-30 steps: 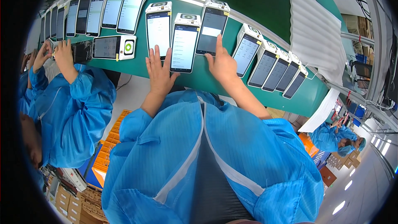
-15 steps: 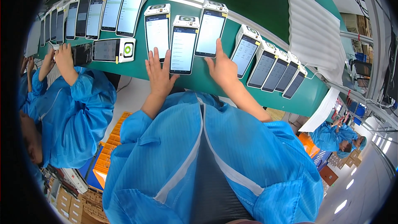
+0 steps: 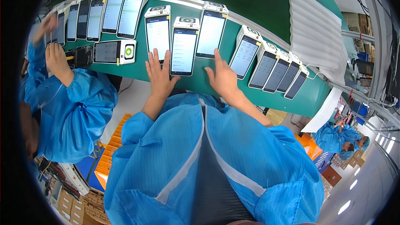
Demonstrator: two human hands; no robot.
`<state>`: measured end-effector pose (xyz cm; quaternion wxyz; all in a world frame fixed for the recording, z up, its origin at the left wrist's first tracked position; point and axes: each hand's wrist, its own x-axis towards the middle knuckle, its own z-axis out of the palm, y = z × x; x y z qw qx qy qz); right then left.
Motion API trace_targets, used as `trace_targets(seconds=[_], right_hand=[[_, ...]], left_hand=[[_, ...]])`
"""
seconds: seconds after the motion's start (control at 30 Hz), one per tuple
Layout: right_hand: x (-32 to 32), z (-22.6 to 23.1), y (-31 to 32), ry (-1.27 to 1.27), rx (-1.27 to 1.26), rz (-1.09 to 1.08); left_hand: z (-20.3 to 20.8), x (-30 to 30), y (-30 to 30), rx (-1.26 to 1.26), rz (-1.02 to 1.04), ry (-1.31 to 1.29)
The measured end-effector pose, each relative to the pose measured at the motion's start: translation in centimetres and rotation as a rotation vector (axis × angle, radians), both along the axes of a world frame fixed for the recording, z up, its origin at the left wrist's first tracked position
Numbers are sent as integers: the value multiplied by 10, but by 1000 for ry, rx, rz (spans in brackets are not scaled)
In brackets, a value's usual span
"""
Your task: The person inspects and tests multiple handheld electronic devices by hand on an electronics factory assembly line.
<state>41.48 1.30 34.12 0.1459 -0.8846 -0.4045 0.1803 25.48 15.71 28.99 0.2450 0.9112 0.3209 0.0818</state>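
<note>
Head view: three lit handheld terminals lie side by side on the green belt [image 3: 258, 0]. The left hand [image 3: 158, 73] rests open at the middle terminal [image 3: 183, 46]; the right hand [image 3: 221, 75] points one finger at the right terminal [image 3: 211, 31] — gripping nothing, checking seemingly underway.

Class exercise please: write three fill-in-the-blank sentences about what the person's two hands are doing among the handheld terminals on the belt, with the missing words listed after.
1. The terminals lie on a ____ conveyor belt.
2. The right hand touches the lit terminal with its ____ finger.
3. The left hand rests with fingers spread beside the middle terminal, on its ____ side.

Missing words: green; index; left
</note>
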Motion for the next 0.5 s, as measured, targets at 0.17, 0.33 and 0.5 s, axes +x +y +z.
trace_targets(seconds=[0.17,0.33,0.5], right_hand=[[3,-2,-1,-44,77,1],[4,-10,0,-48,133,-15],[6,-23,7,80,176,-158]], left_hand=[[3,0,1,-37,-20,35],[5,3,0,-30,-6,43],[7,6,5,-23,-13,60]])
